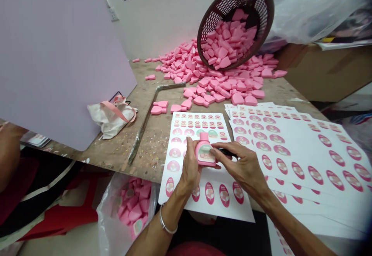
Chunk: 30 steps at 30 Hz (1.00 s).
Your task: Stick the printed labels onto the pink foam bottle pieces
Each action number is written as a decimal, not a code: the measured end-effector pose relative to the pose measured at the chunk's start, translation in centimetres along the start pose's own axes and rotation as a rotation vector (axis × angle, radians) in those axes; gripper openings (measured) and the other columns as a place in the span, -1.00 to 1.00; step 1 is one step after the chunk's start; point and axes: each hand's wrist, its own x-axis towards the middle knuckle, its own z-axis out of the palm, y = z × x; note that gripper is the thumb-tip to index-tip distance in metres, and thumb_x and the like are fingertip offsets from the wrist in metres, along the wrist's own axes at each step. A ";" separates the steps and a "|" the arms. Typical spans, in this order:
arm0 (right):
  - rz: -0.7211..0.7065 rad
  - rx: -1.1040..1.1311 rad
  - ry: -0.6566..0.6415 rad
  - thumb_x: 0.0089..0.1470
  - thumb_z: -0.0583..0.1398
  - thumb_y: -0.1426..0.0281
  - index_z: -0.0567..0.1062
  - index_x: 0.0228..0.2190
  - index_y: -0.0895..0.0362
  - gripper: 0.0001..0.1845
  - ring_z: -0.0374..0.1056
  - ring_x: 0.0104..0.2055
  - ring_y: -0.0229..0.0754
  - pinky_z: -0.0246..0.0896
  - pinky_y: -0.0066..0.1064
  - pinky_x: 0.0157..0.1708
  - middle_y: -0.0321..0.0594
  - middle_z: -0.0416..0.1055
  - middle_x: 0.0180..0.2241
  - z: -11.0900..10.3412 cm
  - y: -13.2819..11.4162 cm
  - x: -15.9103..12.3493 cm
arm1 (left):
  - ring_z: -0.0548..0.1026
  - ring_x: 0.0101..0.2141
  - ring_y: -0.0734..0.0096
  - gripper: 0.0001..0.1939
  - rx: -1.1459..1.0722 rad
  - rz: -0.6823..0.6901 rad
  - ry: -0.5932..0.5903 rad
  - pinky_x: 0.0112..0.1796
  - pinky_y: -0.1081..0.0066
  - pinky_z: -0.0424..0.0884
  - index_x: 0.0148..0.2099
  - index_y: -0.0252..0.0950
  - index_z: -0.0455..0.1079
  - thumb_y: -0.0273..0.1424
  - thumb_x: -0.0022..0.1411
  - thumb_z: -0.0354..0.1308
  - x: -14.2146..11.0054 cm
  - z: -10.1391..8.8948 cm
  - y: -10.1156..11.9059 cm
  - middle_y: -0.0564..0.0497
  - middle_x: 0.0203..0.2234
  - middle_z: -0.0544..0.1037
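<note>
One pink bottle [204, 152] — left hand [191, 165] gripping its side, right hand [238, 161] pinching dark tool [228, 152] at label

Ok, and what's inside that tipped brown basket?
Inside the brown basket is a heap of pink bottle-shaped pieces. The pieces on top cover those deeper down, so anything beneath them can't be seen.

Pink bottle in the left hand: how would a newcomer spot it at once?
On the wooden table, find the sticker sheet under the hands. Above it, the left hand holds the pink bottle. Unlike the plain pink bottles piled behind, it bears a pale label.
</note>
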 end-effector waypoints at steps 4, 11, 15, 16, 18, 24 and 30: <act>-0.039 -0.077 0.049 0.04 0.22 0.13 0.55 -0.30 0.00 -0.75 0.40 -0.36 -0.11 0.26 -0.22 -0.30 -0.22 0.54 -0.34 0.2 -0.2 -0.1 | 0.53 -0.27 0.26 -0.38 0.028 0.003 0.026 -0.33 0.35 0.51 -0.12 -0.30 0.42 0.13 0.23 -0.14 -0.2 0.1 0.2 -0.08 -0.31 0.54; -0.111 -0.527 0.095 0.07 0.17 0.05 0.52 -0.24 0.12 -0.59 0.40 -0.30 0.02 0.11 -0.13 -0.21 -0.05 0.53 -0.35 -0.7 -0.2 0.1 | 0.48 -0.26 0.33 -0.63 0.172 0.111 -0.055 -0.22 0.34 0.48 -0.10 -0.32 0.38 -0.23 0.08 0.27 -1.1 -0.6 0.3 -0.05 -0.28 0.48; 0.081 -0.295 0.085 -0.12 0.24 -0.09 0.48 -0.22 0.10 -0.42 0.41 -0.26 0.03 0.23 -0.13 -0.23 -0.06 0.51 -0.29 -1.0 0.4 1.0 | 0.46 -0.37 0.45 -0.66 0.041 0.047 -0.144 -0.17 0.24 0.48 -0.09 -0.32 0.34 -0.33 0.09 0.26 -1.5 -0.7 0.5 0.01 -0.33 0.46; 0.121 -0.152 0.043 -0.12 0.25 -0.07 0.45 -0.18 0.07 -0.42 0.42 -0.22 -0.01 0.27 -0.17 -0.21 -0.09 0.50 -0.22 -0.7 0.5 1.2 | 0.46 -0.38 0.46 -0.67 0.048 0.033 -0.164 -0.17 0.25 0.47 -0.11 -0.32 0.35 -0.36 0.07 0.27 -1.6 -0.5 0.6 0.02 -0.35 0.46; 0.182 0.093 -0.059 -0.11 0.28 0.01 0.39 -0.10 0.03 -0.42 0.41 -0.13 -0.07 0.32 -0.24 -0.16 -0.13 0.45 -0.10 0.1 0.6 1.4 | 0.47 -0.36 0.44 -0.67 0.093 0.018 -0.188 -0.17 0.27 0.46 -0.12 -0.31 0.36 -0.42 0.02 0.29 -1.8 -0.1 0.8 0.02 -0.35 0.47; 0.214 0.211 -0.251 -0.10 0.29 0.06 0.40 -0.13 0.06 -0.47 0.41 -0.09 -0.07 0.35 -0.26 -0.13 -0.13 0.45 -0.08 2.0 2.6 2.8 | 0.52 -0.49 0.34 -0.64 0.410 -0.046 -0.114 -0.37 0.34 0.46 -0.06 -0.33 0.38 -0.27 0.11 0.18 -5.7 -4.8 2.2 -0.07 -0.46 0.54; 0.052 -0.338 -0.232 0.10 0.13 0.14 0.45 -0.19 0.11 -0.65 0.44 -0.31 -0.12 0.28 -0.36 -0.38 -0.14 0.52 -0.29 4.7 6.5 11.3 | 0.57 -0.37 0.13 -0.60 1.347 0.184 0.177 -0.37 0.28 0.50 -0.09 -0.02 0.50 -0.10 -0.02 0.26 -13.1 -19.2 4.0 -0.02 -0.38 0.63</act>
